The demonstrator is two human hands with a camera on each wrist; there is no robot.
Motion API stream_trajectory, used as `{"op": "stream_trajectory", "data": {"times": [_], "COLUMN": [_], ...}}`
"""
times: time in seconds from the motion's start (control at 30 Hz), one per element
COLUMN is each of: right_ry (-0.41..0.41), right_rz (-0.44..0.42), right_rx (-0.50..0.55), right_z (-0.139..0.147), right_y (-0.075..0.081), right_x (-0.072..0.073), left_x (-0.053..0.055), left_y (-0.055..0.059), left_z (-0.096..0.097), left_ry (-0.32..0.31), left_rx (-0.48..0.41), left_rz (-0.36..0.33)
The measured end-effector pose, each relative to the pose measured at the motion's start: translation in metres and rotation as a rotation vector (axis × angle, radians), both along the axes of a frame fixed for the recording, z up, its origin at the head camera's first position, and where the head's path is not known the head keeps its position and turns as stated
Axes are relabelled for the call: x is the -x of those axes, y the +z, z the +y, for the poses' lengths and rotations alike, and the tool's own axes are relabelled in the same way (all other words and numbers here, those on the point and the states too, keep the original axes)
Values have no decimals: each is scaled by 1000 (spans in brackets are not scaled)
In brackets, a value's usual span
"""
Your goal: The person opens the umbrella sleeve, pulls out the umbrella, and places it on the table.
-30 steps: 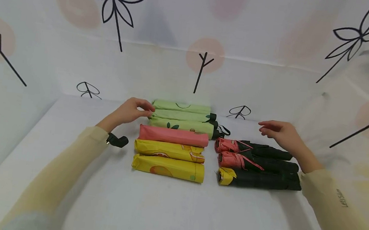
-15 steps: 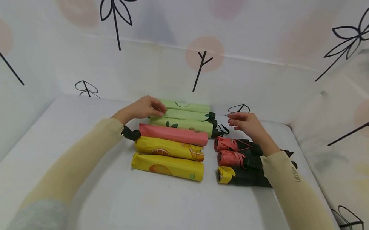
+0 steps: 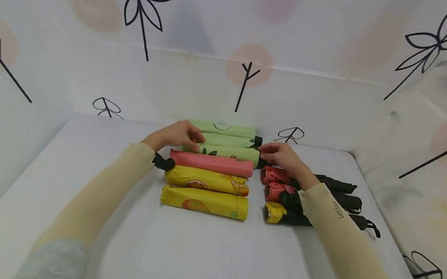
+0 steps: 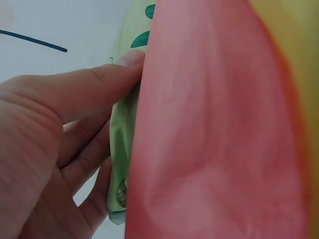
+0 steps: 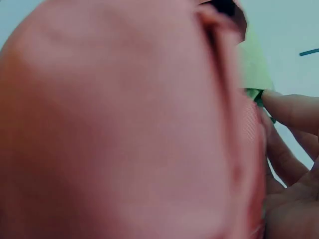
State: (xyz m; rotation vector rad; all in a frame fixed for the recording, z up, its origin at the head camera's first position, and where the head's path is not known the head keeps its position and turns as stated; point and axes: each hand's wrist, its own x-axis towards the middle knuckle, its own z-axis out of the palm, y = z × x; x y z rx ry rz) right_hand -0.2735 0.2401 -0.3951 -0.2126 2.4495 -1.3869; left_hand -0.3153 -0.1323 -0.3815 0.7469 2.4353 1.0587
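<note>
Three light green folded umbrellas lie side by side at the back. My left hand (image 3: 180, 135) holds the left end of the nearest green umbrella (image 3: 230, 152), its thumb on the near side and fingers behind, as the left wrist view shows on the green fabric (image 4: 122, 149). At the other end, my right hand (image 3: 285, 158) pinches around the dark handle, mostly covered by the fingers. In the right wrist view, the thumb (image 5: 291, 109) touches the green umbrella's end. Just in front lies a pink sleeve-like roll (image 3: 210, 163), which fills much of the left wrist view.
Two yellow rolls (image 3: 208, 203) with orange-slice prints lie in front of the pink one. On the right are two black-and-pink folded umbrellas (image 3: 275, 192) and a black-and-yellow one (image 3: 275, 213), partly under my right forearm. A patterned white cloth wall (image 3: 172, 83) stands behind.
My right hand has come left and down from above the dark umbrellas to the green umbrella's handle end. The left hand has moved right and onto the same umbrella's left end.
</note>
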Motion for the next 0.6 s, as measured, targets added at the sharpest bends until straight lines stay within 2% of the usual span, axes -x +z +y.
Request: {"op": "stream_trajectory", "data": {"times": [0.33, 0.6], "right_ry": [0, -9], "right_rz": [30, 29], "right_rx": [16, -11], "right_z": [4, 7], "right_y": [-12, -15], "right_x": [0, -3], "left_x": [0, -4], "left_y": [-4, -6], "left_z": [2, 2], "left_ry": [9, 57], "left_rx": [75, 72], "left_rz": [44, 20]}}
